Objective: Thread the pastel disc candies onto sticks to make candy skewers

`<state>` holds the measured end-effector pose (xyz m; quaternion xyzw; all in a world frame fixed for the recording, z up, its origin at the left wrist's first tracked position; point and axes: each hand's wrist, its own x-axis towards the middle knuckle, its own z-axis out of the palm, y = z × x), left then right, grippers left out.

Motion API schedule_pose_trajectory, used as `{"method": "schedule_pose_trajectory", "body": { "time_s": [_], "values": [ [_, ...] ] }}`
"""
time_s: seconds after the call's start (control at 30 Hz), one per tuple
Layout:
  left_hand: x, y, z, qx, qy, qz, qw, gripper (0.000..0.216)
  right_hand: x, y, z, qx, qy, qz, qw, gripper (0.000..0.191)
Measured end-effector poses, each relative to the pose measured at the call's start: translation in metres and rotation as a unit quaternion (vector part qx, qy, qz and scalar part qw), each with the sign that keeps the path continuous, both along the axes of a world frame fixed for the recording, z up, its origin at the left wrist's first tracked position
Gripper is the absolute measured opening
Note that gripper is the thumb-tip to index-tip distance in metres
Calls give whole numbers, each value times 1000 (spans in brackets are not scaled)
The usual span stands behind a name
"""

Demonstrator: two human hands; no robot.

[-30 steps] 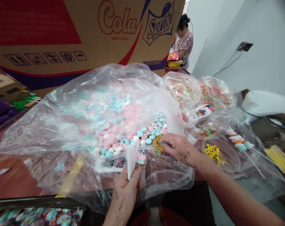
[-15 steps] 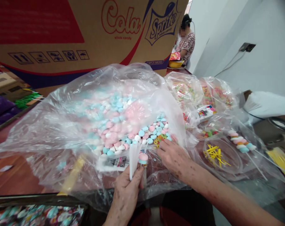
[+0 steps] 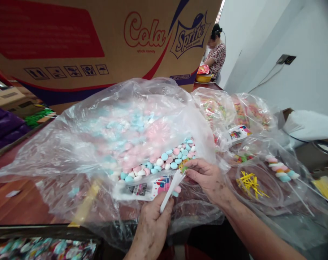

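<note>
My left hand (image 3: 154, 217) is closed around a bundle of white sticks (image 3: 170, 192), which tilt up to the right. A pink and blue marshmallow (image 3: 177, 191) shows beside the sticks, partly hidden by them. My right hand (image 3: 208, 180) pinches a small green gummy ring (image 3: 184, 169) at the stick tips; whether a stick passes through it I cannot tell. Behind the hands, pink, white and blue marshmallows (image 3: 153, 167) spill from a big clear plastic bag (image 3: 80, 119). A few yellow-green gummy rings lie by my right fingertips.
Two finished marshmallow skewers (image 3: 281, 169) and yellow twist ties (image 3: 250, 185) lie at the right. Bags of gummy rings (image 3: 215, 108) stand behind them. A large cardboard box (image 3: 112, 43) blocks the back. A tray of wrapped candy (image 3: 42, 248) sits front left. Another person (image 3: 217, 54) sits far back.
My right hand has come back from the gummy rings to the stick tips with a green ring. My left hand has moved right and tilted the sticks over to the right.
</note>
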<state>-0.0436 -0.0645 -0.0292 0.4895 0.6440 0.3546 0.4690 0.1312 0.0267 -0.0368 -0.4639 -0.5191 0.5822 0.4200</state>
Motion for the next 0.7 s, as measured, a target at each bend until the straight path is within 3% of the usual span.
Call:
{"method": "schedule_pose_trajectory", "body": {
  "time_s": [0.27,0.4,0.6,0.7],
  "values": [
    [-1,3,-7,10,15,19,1000,39,-5,0,0,-7,23,-32,999,23],
    [-2,4,-12,-3,19,7,1000,38,-3,-4,3,57,-41,-28,997,19],
    [2,4,-1,-3,-4,29,1000,36,1,-6,4,201,-133,1,970,15],
    [1,4,-1,3,-21,25,999,34,3,-4,2,214,-150,21,965,16]
  ]
}}
